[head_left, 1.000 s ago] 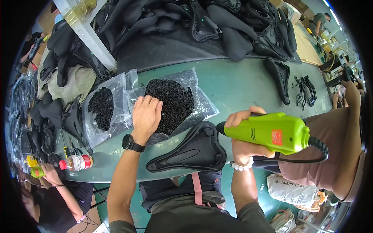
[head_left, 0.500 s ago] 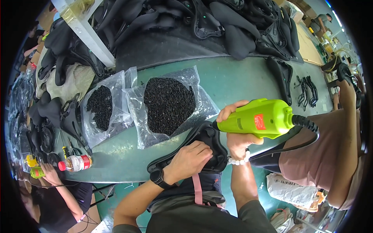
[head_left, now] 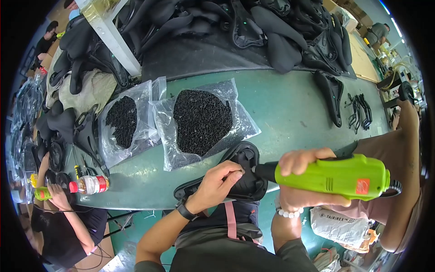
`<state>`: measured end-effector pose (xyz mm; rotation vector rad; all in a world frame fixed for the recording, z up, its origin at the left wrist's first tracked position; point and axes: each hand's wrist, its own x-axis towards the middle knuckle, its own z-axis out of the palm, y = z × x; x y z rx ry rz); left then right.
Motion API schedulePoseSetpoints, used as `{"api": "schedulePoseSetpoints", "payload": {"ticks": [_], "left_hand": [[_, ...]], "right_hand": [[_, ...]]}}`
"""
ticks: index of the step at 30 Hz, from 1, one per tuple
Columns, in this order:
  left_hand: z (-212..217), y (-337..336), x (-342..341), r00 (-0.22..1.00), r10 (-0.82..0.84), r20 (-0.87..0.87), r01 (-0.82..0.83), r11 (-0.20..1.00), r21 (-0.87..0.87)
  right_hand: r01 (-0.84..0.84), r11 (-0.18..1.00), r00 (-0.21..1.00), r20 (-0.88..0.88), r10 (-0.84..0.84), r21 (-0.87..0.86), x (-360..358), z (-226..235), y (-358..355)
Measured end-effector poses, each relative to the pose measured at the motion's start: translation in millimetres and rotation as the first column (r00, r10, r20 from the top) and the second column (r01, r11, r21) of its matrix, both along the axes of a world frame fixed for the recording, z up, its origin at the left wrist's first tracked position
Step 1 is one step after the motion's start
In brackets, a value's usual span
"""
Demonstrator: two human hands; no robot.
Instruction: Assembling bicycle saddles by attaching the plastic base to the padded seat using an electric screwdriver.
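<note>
I have the saddle (head_left: 253, 187) lying hollow side up at the near edge of the table (head_left: 290, 109), its narrow end to the left. Half a second ago I saw the left hand (head_left: 217, 186) laid low across this saddle with its fingers curled; now it is raised to the wide end, thumb and fingertips drawn together beside the driver's tip. I cannot tell whether they close on a screw or on nothing; the spot is too small. The right hand (head_left: 294, 196) is wrapped firmly around the green driver (head_left: 337, 177). Before, I saw the driver's nose at the saddle's far right corner; now its body sits lower and farther right, and its tip reaches in over the wide end. I cannot tell if the tip touches the saddle. The big bag (head_left: 244, 124) of black screws (head_left: 201, 122) lies unchanged just beyond the saddle, the small bag (head_left: 149, 104) beyond it to the left. Left of the saddle I see the bottle (head_left: 90, 185), and well beyond it to the right, some black bars (head_left: 359, 111).
</note>
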<state>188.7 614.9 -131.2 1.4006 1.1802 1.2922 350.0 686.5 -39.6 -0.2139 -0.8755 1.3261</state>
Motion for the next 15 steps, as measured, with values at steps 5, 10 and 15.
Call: {"api": "schedulePoseSetpoints", "payload": {"ticks": [5, 10, 15], "left_hand": [[6, -4, -1, 0.999, -0.037, 0.018, 0.038, 0.999, -0.002], [7, -5, -4, 0.998, -0.058, 0.018, 0.056, 0.991, 0.118], [17, -12, -12, 0.964, -0.079, -0.252, 0.126, 0.976, 0.176]], "right_hand": [[-0.003, 1.000, 1.000, 0.019, 0.003, 0.022, 2, 5, -8], [0.027, 0.995, 0.999, -0.019, -0.029, -0.096, -1, 14, -7], [0.023, 0.910, 0.996, -0.071, -0.058, -0.414, -2, 18, 2]]}}
